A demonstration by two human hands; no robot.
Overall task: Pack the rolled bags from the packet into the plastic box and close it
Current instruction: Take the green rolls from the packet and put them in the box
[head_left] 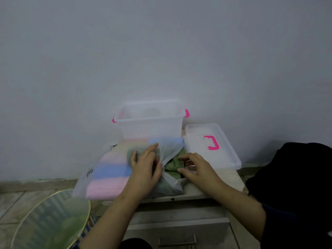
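Pale wall (pixel 161 42), tiled floor (pixel 21 200), white cabinet (pixel 179 221).

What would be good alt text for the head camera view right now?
A person's left hand and right hand work at the opening of a translucent packet of pastel rolled bags on a small cabinet, with an open plastic box behind and its lid lying alongside.

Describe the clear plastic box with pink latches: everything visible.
The clear plastic box with pink latches stands upright and open on the white cabinet top, against the grey wall. Its walls are translucent and frosted, with a thick rim; one pink latch shows at each end. It looks empty, though blur hides detail. Its clear lid with a pink handle lies beside it. The thin plastic packet lies against its front; neither hand touches it.
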